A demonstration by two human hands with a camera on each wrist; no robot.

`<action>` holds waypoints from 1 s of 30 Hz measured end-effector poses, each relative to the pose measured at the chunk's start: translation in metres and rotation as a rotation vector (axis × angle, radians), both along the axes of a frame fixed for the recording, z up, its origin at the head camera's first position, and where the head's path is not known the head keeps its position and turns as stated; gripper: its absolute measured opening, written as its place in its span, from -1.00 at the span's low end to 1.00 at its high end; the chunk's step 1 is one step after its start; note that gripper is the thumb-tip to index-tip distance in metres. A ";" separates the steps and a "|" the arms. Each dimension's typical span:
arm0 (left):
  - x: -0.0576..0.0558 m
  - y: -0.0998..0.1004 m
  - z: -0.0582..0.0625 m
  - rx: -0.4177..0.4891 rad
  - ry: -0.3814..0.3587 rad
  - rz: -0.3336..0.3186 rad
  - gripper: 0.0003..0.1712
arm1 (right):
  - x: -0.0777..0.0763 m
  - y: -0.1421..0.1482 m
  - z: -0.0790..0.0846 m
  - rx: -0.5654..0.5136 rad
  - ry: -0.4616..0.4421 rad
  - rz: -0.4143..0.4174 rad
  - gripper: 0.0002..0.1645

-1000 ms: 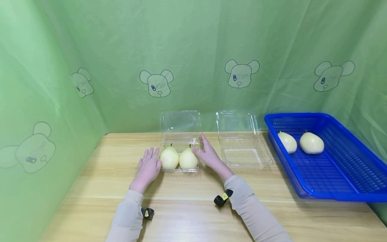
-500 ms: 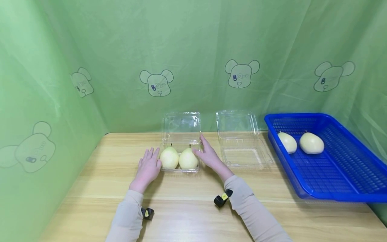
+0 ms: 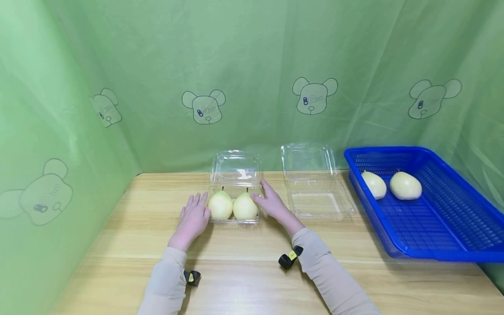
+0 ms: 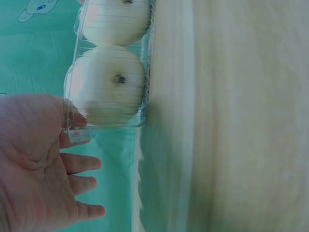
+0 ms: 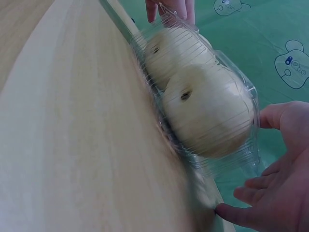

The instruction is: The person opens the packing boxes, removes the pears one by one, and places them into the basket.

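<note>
A clear plastic clamshell box (image 3: 236, 222) sits before me on the table with its lid (image 3: 236, 167) raised at the back. Side by side in it are two pale pears, a left pear (image 3: 220, 205) and a right pear (image 3: 246, 207), stems upward. My left hand (image 3: 194, 218) is at the box's left side, its fingers straight; the left wrist view has the thumb at the box's corner. On the right side, my right hand (image 3: 272, 203) has its thumb near the rim beside the right pear and a finger reaching back toward the hinge.
A second clear clamshell box (image 3: 316, 203) stands raised-lidded to the right. Farther right is a blue plastic basket (image 3: 437, 232) with two more pears, a near-wall pear (image 3: 374, 185) and a middle pear (image 3: 405, 186). A green curtain (image 3: 252, 65) hangs behind the wooden table (image 3: 244, 280).
The lid of the pear-filled box has tilted forward, its top edge lower than before. My right hand's fingertip has come down slightly; the left hand stays in place.
</note>
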State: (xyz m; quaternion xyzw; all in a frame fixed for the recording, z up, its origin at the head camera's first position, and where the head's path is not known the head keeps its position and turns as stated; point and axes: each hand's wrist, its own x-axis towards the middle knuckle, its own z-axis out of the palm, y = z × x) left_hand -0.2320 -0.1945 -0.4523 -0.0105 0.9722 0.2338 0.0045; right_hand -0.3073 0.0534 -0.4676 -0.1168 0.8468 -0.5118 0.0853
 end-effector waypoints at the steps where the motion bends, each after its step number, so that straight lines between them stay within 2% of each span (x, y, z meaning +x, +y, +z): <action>1: 0.000 0.000 0.000 -0.001 -0.003 -0.001 -0.35 | 0.000 0.000 0.000 0.007 0.002 0.002 0.02; 17: 0.002 0.004 0.003 0.007 -0.005 0.000 -0.34 | 0.001 0.001 0.002 0.051 -0.034 0.010 -0.01; 26: 0.005 0.006 0.009 -0.007 0.010 0.029 -0.34 | 0.004 0.003 0.012 0.041 -0.021 -0.010 -0.02; 30: 0.003 0.006 0.011 -0.027 0.021 0.037 -0.32 | 0.004 0.003 0.016 0.045 0.015 -0.007 -0.01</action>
